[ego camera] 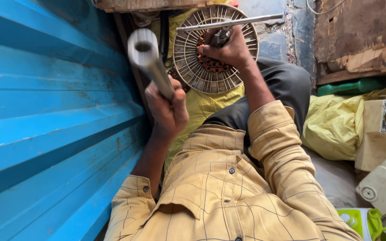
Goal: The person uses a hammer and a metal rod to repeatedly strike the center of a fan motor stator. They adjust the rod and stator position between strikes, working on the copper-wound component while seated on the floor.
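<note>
Head view, looking down: I see the left hand point(168, 109) fisted tight around a dull grey metal pipe point(148, 60), its hollow round end raised toward the camera. Right hand point(228, 49) is clamped on a dark tool pressed into a round, ribbed motor housing point(195, 67), pale grey, coppery windings at its centre. A thin steel rod point(231, 22) lies across its rim. Corrugated blue sheet point(45, 111) on the left; crumpled yellow plastic point(331, 125) on the right.

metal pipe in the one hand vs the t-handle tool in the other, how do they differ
The metal pipe is thick and hollow, its open end raised; the T-handle tool is thin, with a long crossbar. The left hand lifts the pipe clear; the right hand holds the tool at the round slotted motor part. Both are grey metal.
</note>
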